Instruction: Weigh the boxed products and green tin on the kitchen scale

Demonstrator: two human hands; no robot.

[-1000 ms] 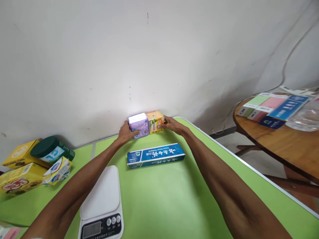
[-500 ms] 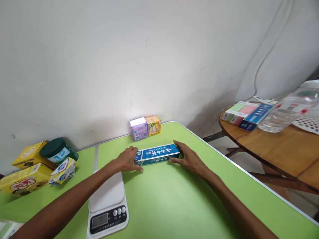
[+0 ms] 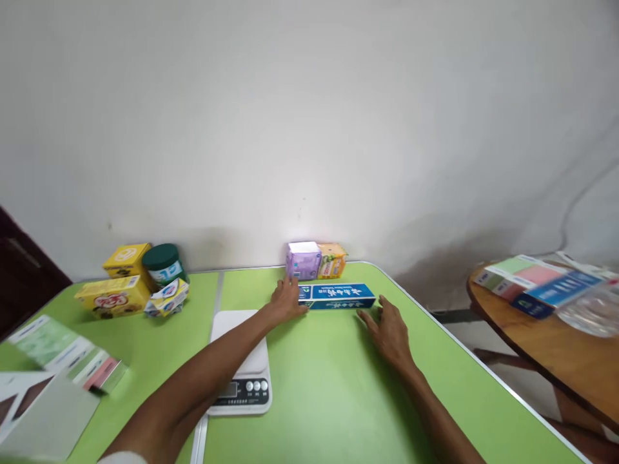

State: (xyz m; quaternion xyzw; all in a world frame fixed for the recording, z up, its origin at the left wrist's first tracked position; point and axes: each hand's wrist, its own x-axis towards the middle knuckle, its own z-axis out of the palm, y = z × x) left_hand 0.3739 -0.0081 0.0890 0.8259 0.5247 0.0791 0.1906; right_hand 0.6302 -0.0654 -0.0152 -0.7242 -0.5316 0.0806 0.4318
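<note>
A long blue toothpaste box [image 3: 337,296] lies flat on the green table, just in front of a purple soft pack [image 3: 304,263] and a yellow-orange pack [image 3: 332,261] standing against the wall. My left hand [image 3: 287,300] is at the box's left end, thumb near the front and fingers apart; whether it still presses on the box is hard to see. Just off the right end, my right hand [image 3: 388,328] is open with fingers spread, holding nothing. Under my left forearm sits a white kitchen scale [image 3: 254,364], partly covered.
Yellow boxes [image 3: 115,298], a dark green tub [image 3: 163,264] and a small yellow-white packet [image 3: 167,298] stand at the back left. Cartons [image 3: 58,348] lie front left. A wooden table [image 3: 525,328] at right bears more boxes and a clear plastic bottle [image 3: 592,312].
The toothpaste box now sits closer to the packs by the wall. My right hand has come away from its right end. The view has turned left, bringing more cartons into sight.
</note>
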